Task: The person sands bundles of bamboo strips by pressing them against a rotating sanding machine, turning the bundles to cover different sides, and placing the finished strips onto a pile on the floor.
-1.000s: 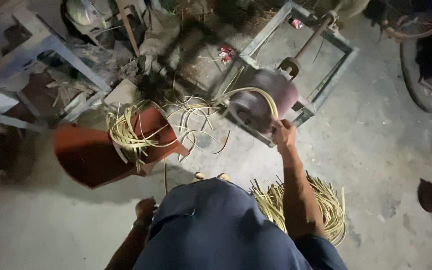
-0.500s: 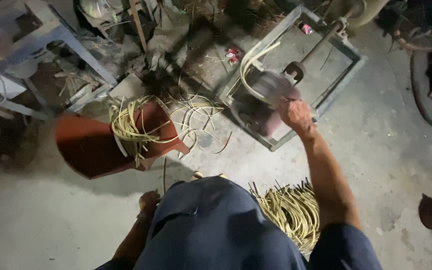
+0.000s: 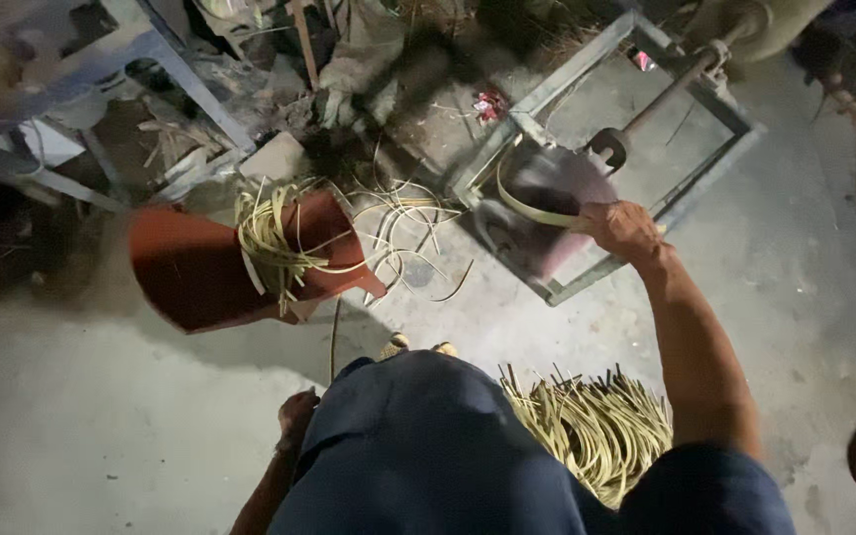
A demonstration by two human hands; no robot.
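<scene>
Head view: right hand (image 3: 622, 228) closed around a pale cane strip (image 3: 532, 210), at the near edge of the grey metal frame (image 3: 587, 59) lying on the concrete floor (image 3: 71, 426). Strip bowed in a loop over the blurred, dark wheel (image 3: 547, 213) inside that frame. Judged light, thin and springy, likely to whip or slip if pinched loosely; best taken close to the wheel, flat between thumb and fingers, clear of the splintery edges. Left hand (image 3: 296, 416) low beside the dark blue garment; cannot tell whether shut or slack, seemingly holding nothing. More strips draped over the red bucket (image 3: 200, 272), a bundle of strips (image 3: 596, 431) heaped at the right knee.

Against half a second ago: loop flatter and lower across the wheel, formerly arched high toward the frame's far rail; right hand little moved; left hand unchanged.
</scene>
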